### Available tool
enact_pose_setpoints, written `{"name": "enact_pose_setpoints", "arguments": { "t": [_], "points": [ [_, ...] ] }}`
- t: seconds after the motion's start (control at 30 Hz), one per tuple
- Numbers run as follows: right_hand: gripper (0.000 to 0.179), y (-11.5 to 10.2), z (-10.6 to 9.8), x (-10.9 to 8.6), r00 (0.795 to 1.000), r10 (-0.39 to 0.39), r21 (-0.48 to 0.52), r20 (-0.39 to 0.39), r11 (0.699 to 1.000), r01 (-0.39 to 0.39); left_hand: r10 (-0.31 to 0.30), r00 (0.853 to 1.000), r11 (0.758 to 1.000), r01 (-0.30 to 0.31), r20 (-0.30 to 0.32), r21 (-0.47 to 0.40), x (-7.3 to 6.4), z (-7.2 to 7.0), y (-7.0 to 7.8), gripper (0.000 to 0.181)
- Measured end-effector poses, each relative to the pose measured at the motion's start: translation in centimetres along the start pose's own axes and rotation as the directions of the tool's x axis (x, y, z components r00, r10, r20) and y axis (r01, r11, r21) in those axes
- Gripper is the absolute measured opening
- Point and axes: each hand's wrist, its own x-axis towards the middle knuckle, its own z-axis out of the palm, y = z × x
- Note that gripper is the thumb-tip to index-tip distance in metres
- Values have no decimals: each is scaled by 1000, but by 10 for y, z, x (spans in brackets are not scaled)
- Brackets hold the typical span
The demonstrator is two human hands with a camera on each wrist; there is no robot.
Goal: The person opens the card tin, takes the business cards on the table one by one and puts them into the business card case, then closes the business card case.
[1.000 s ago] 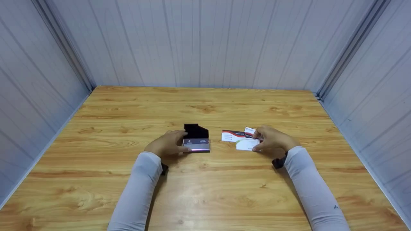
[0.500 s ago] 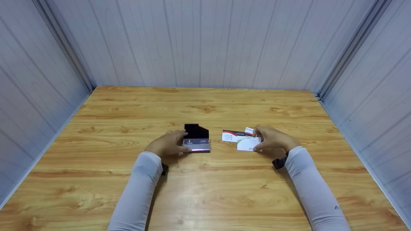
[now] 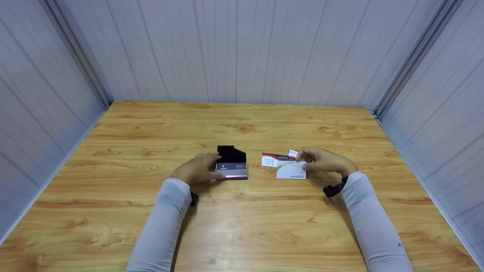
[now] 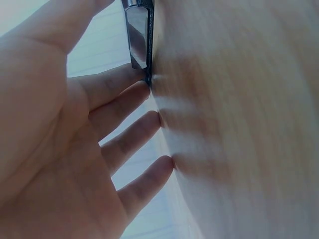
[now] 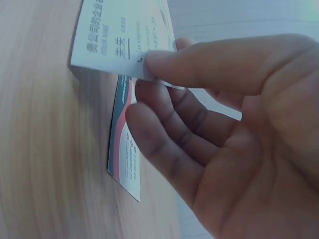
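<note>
My left hand (image 3: 196, 169) holds the left end of a business card case (image 3: 236, 174), thumb at its front corner and fingers behind. The case's black lid (image 3: 230, 155) is flipped back, and a dark-topped card shows inside. In the left wrist view the other fingertips (image 4: 164, 162) rest on the table. My right hand (image 3: 329, 162) pinches a white business card (image 3: 290, 172) with a green curve by its right end. The right wrist view shows this card (image 5: 112, 37) raised at an angle, thumb on its printed face.
Behind the held card lie a red, black and white business card (image 3: 269, 160) and another white card (image 3: 293, 153), partly covered. The wooden table (image 3: 242, 226) is bordered by white panel walls (image 3: 249, 53) at the back and sides.
My right thumb has moved up from the white card's lower edge to its right end, and the card now shows more of its face. The left hand and case stay put.
</note>
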Motion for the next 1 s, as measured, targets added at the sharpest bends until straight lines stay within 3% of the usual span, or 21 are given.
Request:
{"name": "enact_pose_setpoints", "arguments": {
  "t": [0.17, 0.6, 0.77, 1.0],
  "points": [
    [19, 3, -2, 1, 1000, 10, 64, 20, 998, -12, -2, 1000, 1000, 2, 5, -4, -1, 0, 1, 85],
    [22, 0, 4, 8, 998, -59, 92, 8, 994, 58, -12, 1000, 1000, 12, 4, 2, -1, -2, 2, 84],
    [21, -2, 11, 13, 996, -83, 111, -43, 990, 87, -11, 1000, 1000, 11, 1, 4, -2, -2, 2, 83],
    [21, -7, 24, 23, 989, -53, 102, -140, 993, 67, -10, 1000, 1000, 10, 5, -1, -2, 0, 1, 84]
  ]
}}
